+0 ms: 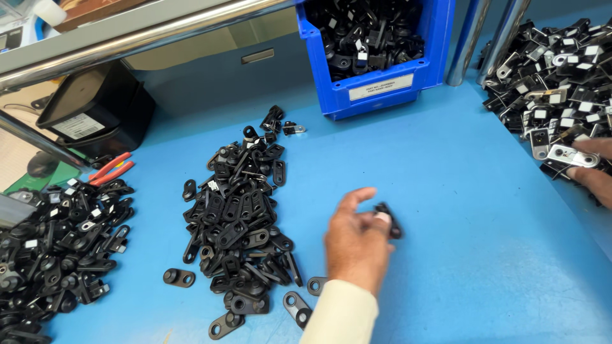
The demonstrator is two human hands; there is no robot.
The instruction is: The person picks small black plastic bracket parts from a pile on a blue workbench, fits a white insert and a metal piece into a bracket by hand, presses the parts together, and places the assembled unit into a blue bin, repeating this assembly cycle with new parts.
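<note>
I see the blue worktable (459, 210) filling nearly the whole view, with metal rails and a shelf edge running along its far side. Beyond my fingertips stands a blue bin (373, 83), heaped with black parts. To the left of my left fingers lies the middle pile of flat black plates (239, 220), still large and loose, so I judge that most of the sorting or assembling remains; a second heap of black assembled pieces (54, 245) sits farther left, with red-handled pliers (109, 169) at its far edge. Off to the right, under my right fingers, spreads a heap of metal-tabbed parts (561, 83). My left hand (357, 245) has thumb and fingers pinched closed on one small black clip (389, 220), held just above the bare table, right of the middle pile. My right hand (593, 169) rests at the frame edge, fingertips pressing a silver bracket (572, 155); whether it truly grips it I cannot tell.
</note>
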